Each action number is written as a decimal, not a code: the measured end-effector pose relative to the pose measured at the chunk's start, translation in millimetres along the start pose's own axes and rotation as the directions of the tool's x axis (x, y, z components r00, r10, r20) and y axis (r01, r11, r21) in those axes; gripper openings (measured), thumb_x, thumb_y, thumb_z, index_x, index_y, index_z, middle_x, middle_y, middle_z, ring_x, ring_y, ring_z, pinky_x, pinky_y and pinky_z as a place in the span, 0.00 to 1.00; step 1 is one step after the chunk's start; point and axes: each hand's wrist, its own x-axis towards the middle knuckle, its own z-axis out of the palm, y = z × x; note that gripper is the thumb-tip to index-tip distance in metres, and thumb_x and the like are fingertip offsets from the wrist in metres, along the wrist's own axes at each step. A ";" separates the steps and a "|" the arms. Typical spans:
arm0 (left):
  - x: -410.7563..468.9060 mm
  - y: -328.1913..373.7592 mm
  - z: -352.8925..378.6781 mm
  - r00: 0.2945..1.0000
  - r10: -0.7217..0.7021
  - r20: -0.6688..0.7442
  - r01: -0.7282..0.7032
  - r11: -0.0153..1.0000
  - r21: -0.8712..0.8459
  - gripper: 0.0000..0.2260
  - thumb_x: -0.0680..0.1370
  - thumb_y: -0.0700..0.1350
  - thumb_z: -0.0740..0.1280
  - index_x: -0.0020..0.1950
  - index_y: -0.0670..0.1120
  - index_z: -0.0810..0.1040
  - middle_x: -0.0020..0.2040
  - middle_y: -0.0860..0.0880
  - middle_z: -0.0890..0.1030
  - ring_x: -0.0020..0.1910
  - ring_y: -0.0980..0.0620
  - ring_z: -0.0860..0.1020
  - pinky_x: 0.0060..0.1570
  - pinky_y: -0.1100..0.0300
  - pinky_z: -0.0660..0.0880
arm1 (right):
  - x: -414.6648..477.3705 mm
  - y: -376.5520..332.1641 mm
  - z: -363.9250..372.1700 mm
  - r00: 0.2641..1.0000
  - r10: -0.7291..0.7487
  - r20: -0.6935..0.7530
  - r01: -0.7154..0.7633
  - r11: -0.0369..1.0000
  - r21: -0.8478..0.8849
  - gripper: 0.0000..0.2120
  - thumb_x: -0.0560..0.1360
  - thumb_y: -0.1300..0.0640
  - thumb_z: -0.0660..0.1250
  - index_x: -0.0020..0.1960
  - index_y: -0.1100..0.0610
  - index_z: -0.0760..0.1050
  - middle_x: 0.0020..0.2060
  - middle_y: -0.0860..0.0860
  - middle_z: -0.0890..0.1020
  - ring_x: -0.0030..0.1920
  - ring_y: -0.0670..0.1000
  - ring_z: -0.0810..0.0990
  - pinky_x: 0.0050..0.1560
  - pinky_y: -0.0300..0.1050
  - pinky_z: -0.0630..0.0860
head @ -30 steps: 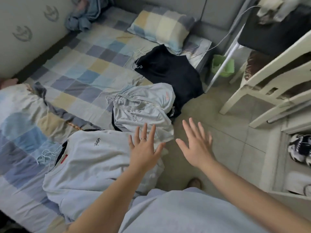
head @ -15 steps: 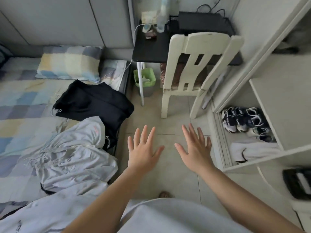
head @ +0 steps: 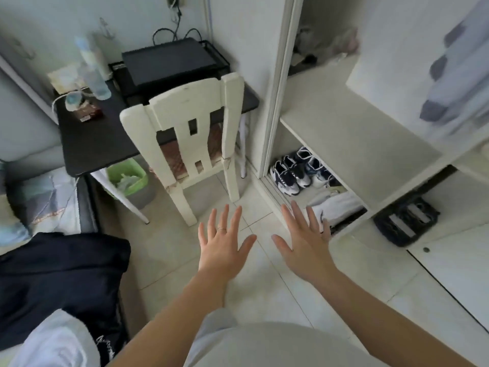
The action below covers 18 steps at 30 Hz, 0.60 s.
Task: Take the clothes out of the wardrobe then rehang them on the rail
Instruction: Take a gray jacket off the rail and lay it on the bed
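My left hand (head: 223, 247) and my right hand (head: 304, 242) are stretched out side by side over the floor, fingers spread and straight, holding nothing. The white open wardrobe (head: 352, 144) stands to the right, with a blurred pale and grey garment (head: 455, 83) hanging at its upper right. A dark navy garment (head: 58, 276) lies on the bed edge at the lower left, and a pale grey garment (head: 55, 343) lies below it in the corner. No rail is in view.
A cream wooden chair (head: 185, 133) stands tucked under a black desk (head: 90, 139) with a black device and bottles on it. A green bin (head: 128, 178) sits beneath. Sneakers (head: 296, 170) and folded white cloth fill the wardrobe's bottom shelf. A black case (head: 404, 221) sits further right.
The view has swung from the bed to the right, toward the chair and wardrobe. Both hands keep the same spread, empty pose in front of me.
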 end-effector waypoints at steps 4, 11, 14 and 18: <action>84.6 2.6 -29.7 0.980 0.190 0.056 -0.192 0.981 0.037 0.34 0.77 0.72 0.40 0.79 0.60 0.36 0.82 0.53 0.41 0.78 0.49 0.33 0.74 0.41 0.33 | 47.1 -5.1 -22.7 0.987 0.131 -0.092 -0.136 0.989 -0.053 0.33 0.79 0.33 0.44 0.79 0.42 0.39 0.79 0.42 0.40 0.79 0.53 0.39 0.74 0.64 0.39; 228.9 43.4 -110.8 0.851 0.523 -0.057 -0.523 0.852 0.018 0.32 0.79 0.70 0.43 0.80 0.61 0.40 0.82 0.53 0.43 0.80 0.48 0.37 0.75 0.44 0.35 | 123.8 -16.7 -109.7 0.895 0.270 -0.356 -0.322 0.942 -0.096 0.34 0.77 0.33 0.39 0.80 0.43 0.45 0.80 0.43 0.43 0.79 0.54 0.43 0.74 0.63 0.42; 277.5 80.9 -152.3 0.771 0.620 -0.148 -0.624 0.781 0.023 0.32 0.79 0.70 0.43 0.80 0.60 0.41 0.82 0.52 0.46 0.80 0.47 0.41 0.75 0.43 0.38 | 148.1 -22.4 -160.2 0.854 0.251 -0.455 -0.330 0.938 -0.101 0.33 0.78 0.33 0.43 0.80 0.44 0.47 0.80 0.45 0.49 0.79 0.56 0.45 0.75 0.64 0.43; 331.2 139.8 -209.2 0.671 0.696 -0.255 -0.715 0.699 0.027 0.32 0.79 0.71 0.43 0.80 0.60 0.43 0.82 0.52 0.47 0.80 0.47 0.42 0.76 0.41 0.41 | 173.4 -24.3 -236.2 0.800 0.181 -0.573 -0.342 0.921 -0.186 0.33 0.78 0.34 0.45 0.80 0.44 0.46 0.80 0.44 0.46 0.79 0.55 0.42 0.75 0.65 0.43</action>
